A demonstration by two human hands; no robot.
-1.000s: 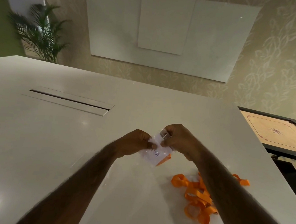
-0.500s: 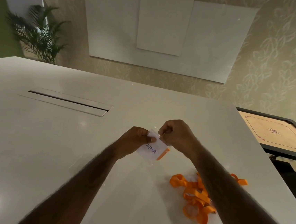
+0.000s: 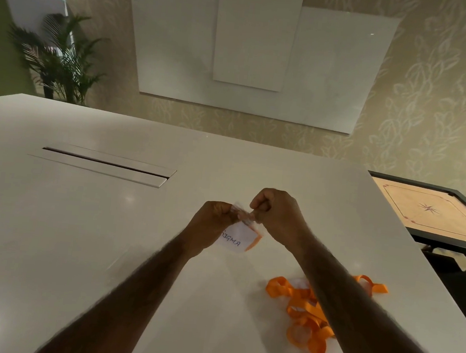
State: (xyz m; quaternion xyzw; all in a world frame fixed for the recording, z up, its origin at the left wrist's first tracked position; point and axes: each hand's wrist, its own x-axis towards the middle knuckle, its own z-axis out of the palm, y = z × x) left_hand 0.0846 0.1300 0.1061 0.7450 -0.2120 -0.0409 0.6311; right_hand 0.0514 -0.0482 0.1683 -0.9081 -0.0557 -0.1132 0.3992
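**Item: clear badge sleeve (image 3: 252, 227), holding a white hand-lettered card (image 3: 233, 239) with an orange backing.**

- Location: held in the air above the white table (image 3: 78, 232), between both hands, tilted, with the lettering upside down to the wearer.
- Left hand (image 3: 212, 225): fingers curled, pinching the sleeve's upper left edge.
- Right hand (image 3: 276, 217): fingers curled, pinching the sleeve's top edge from above. The fingertips are blurred, so the exact grip cannot be told.
- Change: over the last second both hands have risen a little. The right hand has moved up over the sleeve's mouth. The card, earlier half hidden between the knuckles, now hangs below the pinch with more of its lettering exposed.
- Reading: the work appears to be at the top opening, either seating the card or readying the slot for a strap. It looks unfinished.
- Nearby: a heap of orange lanyards (image 3: 305, 317) on the table, under the right forearm and apart from the sleeve.
- Also present: cable slot cover (image 3: 104, 165), carrom board (image 3: 427, 212).
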